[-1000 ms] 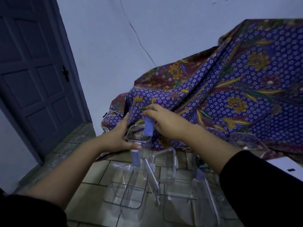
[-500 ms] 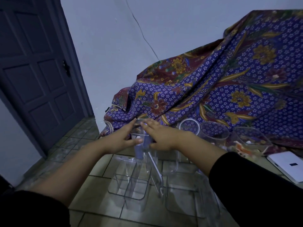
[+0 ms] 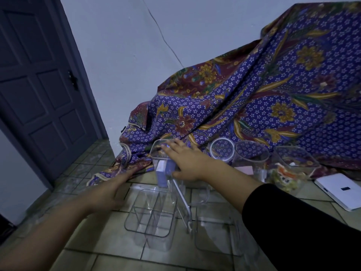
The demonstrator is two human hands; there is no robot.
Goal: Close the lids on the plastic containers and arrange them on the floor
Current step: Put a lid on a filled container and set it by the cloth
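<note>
A tall clear container with blue clips stands on the tiled floor by the patterned cloth. My right hand lies over its lid and side, thumb against its lower front. Blurred and away from it, my left hand hovers low over the tiles to the left, fingers spread and holding nothing. In front stand a clear divided container and another clear open box, with a loose clear lid on edge between them.
A round lid, a clear cup and a square tub with food stand in a row at right. A white flat device lies far right. Batik cloth covers something behind; a dark door is at left.
The container held in both hands came down and now stands on the floor. My left hand let go and swung down to the left. My right hand stays on the lid.
</note>
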